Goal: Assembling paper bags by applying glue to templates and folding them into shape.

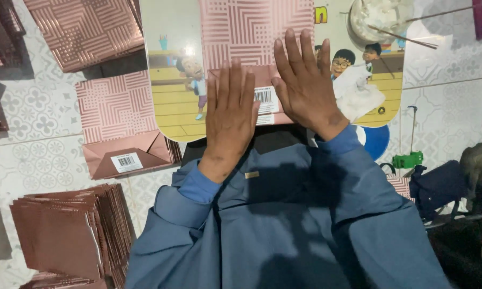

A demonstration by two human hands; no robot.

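Both hands flat, palms down, nothing pinched: left hand (230, 115) and right hand (305, 80) lie fingers straight and a little spread, pressing on a pink patterned paper bag (251, 32) that lies on a small cartoon-printed table (174, 85). Left fingers cover the bag's folded bottom flap (267, 75) beside its barcode sticker (265, 96); the right palm sits at about 2 o'clock from the left, touching that flap.

Handling, by judgement: thin glossy paper, very light, creases easily, likely slippery on the smooth tabletop. Flat pressing suits it; for lifting, the free edge at 12 o'clock or the folded flap edge look like the best holds. The bag runs from under the palms toward 12 o'clock, so most of it lies beyond the fingertips.

Around: a second finished bag (118, 128) at 9 o'clock on the tiled floor (37, 155), a stack of flat brown-pink sheets (72, 235) at 7 o'clock, more patterned sheets (85, 29) at 10 o'clock, a white crumpled cloth (358, 93) just at 3 o'clock of the right hand, a bowl (380, 16) at 1 o'clock, and a green tool (408, 159) at 4 o'clock.
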